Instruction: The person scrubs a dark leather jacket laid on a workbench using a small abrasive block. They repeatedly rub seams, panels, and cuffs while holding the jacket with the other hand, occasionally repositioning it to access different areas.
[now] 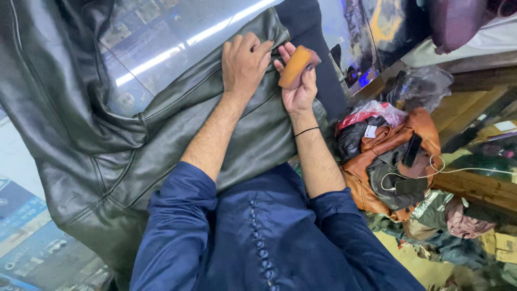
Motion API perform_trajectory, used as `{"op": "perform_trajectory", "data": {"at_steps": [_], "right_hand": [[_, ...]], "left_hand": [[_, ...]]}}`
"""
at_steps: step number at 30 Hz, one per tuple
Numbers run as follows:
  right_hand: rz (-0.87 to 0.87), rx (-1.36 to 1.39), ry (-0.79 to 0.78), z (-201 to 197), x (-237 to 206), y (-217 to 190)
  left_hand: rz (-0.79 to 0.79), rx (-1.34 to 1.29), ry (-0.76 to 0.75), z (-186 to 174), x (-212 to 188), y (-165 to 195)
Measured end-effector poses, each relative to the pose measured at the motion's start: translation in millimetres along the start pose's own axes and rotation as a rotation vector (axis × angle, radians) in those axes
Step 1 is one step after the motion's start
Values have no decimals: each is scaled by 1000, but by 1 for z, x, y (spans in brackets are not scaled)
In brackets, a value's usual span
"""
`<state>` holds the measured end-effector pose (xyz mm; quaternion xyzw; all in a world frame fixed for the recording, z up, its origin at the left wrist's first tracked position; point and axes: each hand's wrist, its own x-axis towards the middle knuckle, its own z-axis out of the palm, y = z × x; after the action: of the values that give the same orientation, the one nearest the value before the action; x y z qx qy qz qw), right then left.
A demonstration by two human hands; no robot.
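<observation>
A glossy glass surface [161, 43] fills the upper left and mirrors 1 long bright strip light [188, 37]. Coloured printed sheets show through the glass. To the right, a heap of clothing [393, 156] lies piled low: a tan leather jacket, dark garments, and crumpled clear plastic bags [420, 86]. 2 dark phones [412, 186] rest on the heap, joined by a white cable. A wooden ledge [479, 188] runs along the right edge.

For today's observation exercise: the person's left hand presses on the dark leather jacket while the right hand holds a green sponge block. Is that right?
Not quite. The head view shows the right hand holding an orange-tan sponge block, not a green one. The rest stands: the left hand presses on the dark leather jacket.
</observation>
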<state>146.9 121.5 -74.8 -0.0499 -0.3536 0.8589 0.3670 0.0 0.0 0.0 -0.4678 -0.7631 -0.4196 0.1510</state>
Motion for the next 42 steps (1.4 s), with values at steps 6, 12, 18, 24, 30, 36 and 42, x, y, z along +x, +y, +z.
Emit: {"op": "perform_trajectory", "data": {"at_steps": [6, 12, 18, 24, 30, 36, 42], "right_hand": [[-70, -67, 121, 16, -13, -8], [-213, -836, 200, 51, -27, -38], [-438, -1424, -17, 91, -9, -62], [-534, -1576, -95, 119, -3, -68], [-620, -1731, -129, 116, 15, -77], [-587, -1691, -255, 113, 19, -81], [-520, -1722, -76, 111, 26, -89]], "left_hand": [[6, -56, -26, 2, -2, -4], [-78, 37, 75, -13, -17, 10], [-119, -5, 53, -16, -20, 8], [-109, -26, 53, -13, -22, 8], [-88, -26, 70, -11, -24, 9], [-72, -23, 64, -10, -23, 9], [-82, -29, 58, -8, -26, 11]]}}
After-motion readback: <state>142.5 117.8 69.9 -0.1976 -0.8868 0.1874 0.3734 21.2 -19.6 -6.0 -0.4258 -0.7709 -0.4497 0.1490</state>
